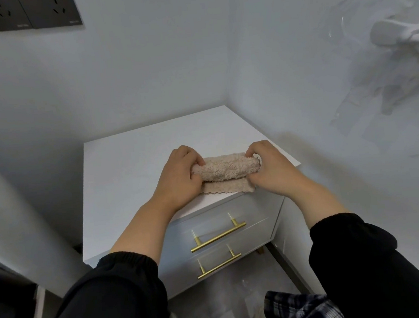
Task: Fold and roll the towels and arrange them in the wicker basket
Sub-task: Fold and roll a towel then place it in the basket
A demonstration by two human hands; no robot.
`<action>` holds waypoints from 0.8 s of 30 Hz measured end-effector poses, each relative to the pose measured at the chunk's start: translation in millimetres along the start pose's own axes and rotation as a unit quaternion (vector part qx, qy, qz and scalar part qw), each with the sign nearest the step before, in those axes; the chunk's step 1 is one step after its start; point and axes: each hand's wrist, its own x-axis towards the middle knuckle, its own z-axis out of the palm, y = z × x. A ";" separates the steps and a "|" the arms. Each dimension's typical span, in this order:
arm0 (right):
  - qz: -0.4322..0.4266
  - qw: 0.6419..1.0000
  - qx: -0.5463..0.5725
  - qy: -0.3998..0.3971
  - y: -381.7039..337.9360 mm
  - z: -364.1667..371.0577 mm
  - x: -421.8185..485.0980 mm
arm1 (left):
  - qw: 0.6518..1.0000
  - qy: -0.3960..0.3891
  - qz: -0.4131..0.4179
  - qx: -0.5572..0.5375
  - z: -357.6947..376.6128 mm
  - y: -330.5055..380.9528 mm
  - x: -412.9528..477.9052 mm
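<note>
Walls (145, 75), pale grey, well beyond the fingertips, meeting in a corner behind them. White cabinet (127, 161) set in that corner, bare top directly under the fingers. Black sleeves (109, 294) low in view, well back from the fingers, forearms bare. Gripped the left end of the towel (225, 167) with the left hand (179, 176), fingers curled over the roll. Gripped the right end with the right hand (275, 168), fingers bent round it the same way. Beige and fleecy, partly rolled, stretched between the two sets of fingers and resting on the cabinet top near its front edge. Unrolled strip with a wavy hem spread flat just on the near side of the thumbs. Two brass drawer handles (217, 236) on the cabinet front, below the wrists.
</note>
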 end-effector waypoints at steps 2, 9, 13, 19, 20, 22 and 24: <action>0.022 0.999 0.025 -0.042 -2.5 -4.1 -7.3 | 1.000 0.000 -0.007 -0.006 -0.4 1.1 -1.7; 0.042 0.998 0.045 -0.008 -5.1 -3.0 -13.5 | 0.999 -0.005 -0.028 0.038 5.2 5.4 0.6; 0.082 0.994 0.066 -0.012 2.3 1.6 -10.9 | 0.993 -0.052 -0.109 0.014 4.1 9.6 1.0; 0.119 0.990 -0.025 -0.073 13.4 -1.1 -6.0 | 0.976 -0.114 -0.172 0.068 1.9 4.8 9.4; 0.124 0.989 -0.024 -0.079 13.3 -1.6 -7.0 | 0.975 -0.116 -0.176 0.068 2.5 5.4 10.3; 0.117 0.991 -0.016 -0.067 12.3 -1.0 -7.9 | 0.976 -0.111 -0.175 0.062 3.5 7.7 10.4; 0.101 0.994 0.022 -0.035 10.0 0.2 -9.0 | 0.979 -0.093 -0.175 0.040 3.6 11.4 8.7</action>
